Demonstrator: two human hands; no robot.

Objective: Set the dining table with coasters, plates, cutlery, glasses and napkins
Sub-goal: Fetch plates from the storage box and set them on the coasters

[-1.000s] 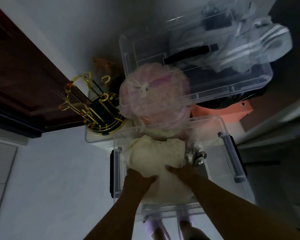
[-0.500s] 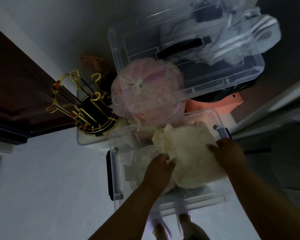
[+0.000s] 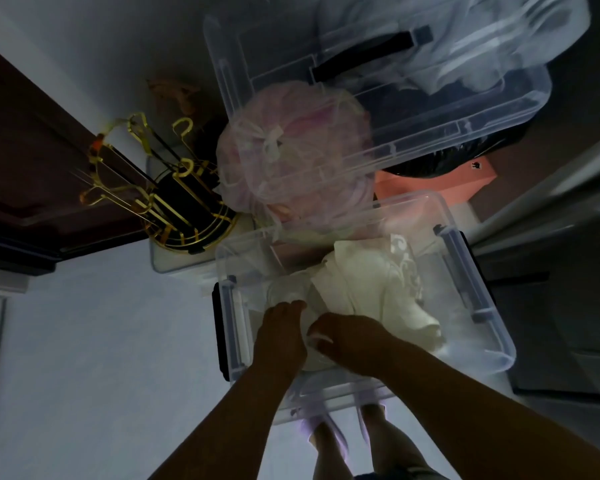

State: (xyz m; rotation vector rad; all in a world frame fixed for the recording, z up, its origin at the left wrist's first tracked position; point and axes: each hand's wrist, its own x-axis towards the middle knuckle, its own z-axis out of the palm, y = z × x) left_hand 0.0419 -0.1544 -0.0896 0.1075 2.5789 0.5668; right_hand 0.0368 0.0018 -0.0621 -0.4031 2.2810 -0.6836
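Bin [image 3: 478,337], clear, lidless, sitting on floor. Both hands reaching in at near-left corner. Left hand [image 3: 280,337] lying over pale round item, fingers pointing toward far edge; grip not discernible. Right hand [image 3: 349,341] touching left, fingers curling onto same spot; whether pinching anything, cannot tell. Cloth [image 3: 371,289], cream, possibly napkins, bunching just right of hands, long axis running toward far-right corner. Right hand nearer cloth. Judgement: next pull going rightward.

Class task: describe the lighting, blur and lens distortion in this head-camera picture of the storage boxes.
Head view: dim, bluish light; both hands, left and right, show as dark silhouettes; the gold wire rack is smeared by motion blur; the clear plastic storage box bows outward from wide-angle distortion.
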